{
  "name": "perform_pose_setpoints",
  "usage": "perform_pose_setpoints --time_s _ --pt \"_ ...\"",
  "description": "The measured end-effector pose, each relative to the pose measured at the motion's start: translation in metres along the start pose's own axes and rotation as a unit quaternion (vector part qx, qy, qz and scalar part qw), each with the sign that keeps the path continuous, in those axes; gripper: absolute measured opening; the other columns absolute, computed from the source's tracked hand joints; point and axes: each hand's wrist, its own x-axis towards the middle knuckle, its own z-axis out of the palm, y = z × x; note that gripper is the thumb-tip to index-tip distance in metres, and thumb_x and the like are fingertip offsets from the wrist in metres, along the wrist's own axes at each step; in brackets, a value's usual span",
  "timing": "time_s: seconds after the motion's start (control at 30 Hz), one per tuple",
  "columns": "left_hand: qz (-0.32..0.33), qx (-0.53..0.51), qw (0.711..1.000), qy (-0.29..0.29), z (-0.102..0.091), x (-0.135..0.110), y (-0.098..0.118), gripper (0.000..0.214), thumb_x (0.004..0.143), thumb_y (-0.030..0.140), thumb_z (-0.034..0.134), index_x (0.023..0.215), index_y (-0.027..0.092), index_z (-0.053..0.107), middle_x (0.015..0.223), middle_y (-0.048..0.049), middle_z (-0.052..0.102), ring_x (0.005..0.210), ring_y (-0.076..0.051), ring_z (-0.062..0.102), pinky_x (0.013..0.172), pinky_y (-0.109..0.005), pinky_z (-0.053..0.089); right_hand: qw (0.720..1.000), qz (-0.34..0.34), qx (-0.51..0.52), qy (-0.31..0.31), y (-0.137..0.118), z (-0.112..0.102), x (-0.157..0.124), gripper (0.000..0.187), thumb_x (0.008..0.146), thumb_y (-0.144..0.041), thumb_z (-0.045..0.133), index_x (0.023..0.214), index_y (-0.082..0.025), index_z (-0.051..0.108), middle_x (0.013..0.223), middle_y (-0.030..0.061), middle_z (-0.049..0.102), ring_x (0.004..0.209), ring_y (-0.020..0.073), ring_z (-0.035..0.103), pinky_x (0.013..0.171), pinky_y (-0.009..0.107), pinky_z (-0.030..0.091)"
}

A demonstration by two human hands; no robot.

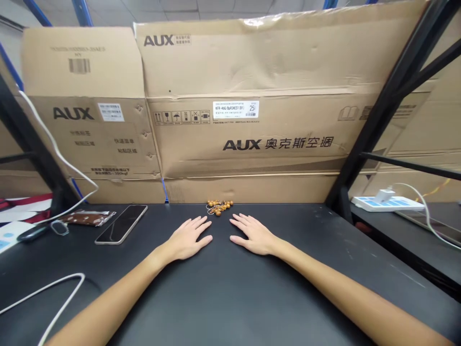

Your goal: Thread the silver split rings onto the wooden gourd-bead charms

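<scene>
My left hand (pixel 188 238) lies palm down on the black table (pixel 230 298), fingers stretched out, holding nothing. Mirroring it, my right hand (pixel 252 234) rests flat on the same surface with its fingers apart. A gap of bare tabletop separates the two thumbs. Just beyond the fingertips, close to the table's back edge, is a small heap of brown-gold beads (pixel 219 206) on what looks like a string, perhaps a bracelet. Neither hand touches it. To the left of my left hand lies a phone (pixel 122 224) with a dark screen.
Cardboard panels (pixel 252 163) stand along the back edge. At left are a brown wrapped packet (pixel 88 217) and a white cable (pixel 72 278). Black metal posts (pixel 382 96) rise on both sides. Beyond the right one sits a power strip (pixel 387 204) with a plugged-in charger.
</scene>
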Motion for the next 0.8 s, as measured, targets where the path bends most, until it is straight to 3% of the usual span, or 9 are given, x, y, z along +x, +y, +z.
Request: perform_pose_setpoints --time_s 0.2,0.4,0.57,0.8 --pt "-0.045 0.012 0.999 -0.012 -0.002 0.002 -0.017 0.062 0.091 0.061 0.03 0.142 0.026 0.034 0.151 -0.0059 0.025 0.14 -0.024 0.02 0.113 -0.044 0.011 0.998 0.054 -0.036 -0.023 0.028 -0.004 0.003 0.074 0.085 -0.069 0.032 0.144 -0.024 0.031 0.152 0.0053 0.022 0.141 0.0274 0.015 0.115 0.046 0.01" --pt "-0.06 0.026 0.997 -0.033 -0.006 0.003 -0.023 0.067 0.089 0.064 0.029 0.144 0.026 0.03 0.152 -0.0052 0.021 0.141 -0.025 0.018 0.113 -0.044 0.01 0.995 0.079 -0.051 -0.025 0.034 -0.007 0.003 0.075 0.085 -0.071 0.028 0.144 -0.024 0.03 0.152 0.0055 0.02 0.141 0.0284 0.014 0.114 0.048 0.01" --pt "-0.049 0.039 0.998 -0.03 -0.004 0.001 -0.017 0.071 0.088 0.066 0.028 0.145 0.023 0.026 0.152 -0.0063 0.019 0.141 -0.025 0.015 0.114 -0.043 0.008 0.994 0.061 -0.069 -0.057 0.016 -0.007 0.001 0.081 0.085 -0.073 0.022 0.147 -0.021 0.022 0.153 0.006 0.014 0.142 0.0259 0.007 0.115 0.045 0.007" --pt "0.024 0.036 0.998 -0.043 0.0 -0.004 0.01 0.072 0.088 0.066 0.029 0.147 0.026 0.019 0.153 -0.0021 0.014 0.142 -0.023 0.013 0.115 -0.04 0.008 0.995 -0.009 -0.05 -0.085 -0.023 -0.004 -0.005 0.083 0.085 -0.073 0.023 0.147 -0.019 0.019 0.153 0.0064 0.01 0.142 0.0247 0.005 0.116 0.042 0.005"
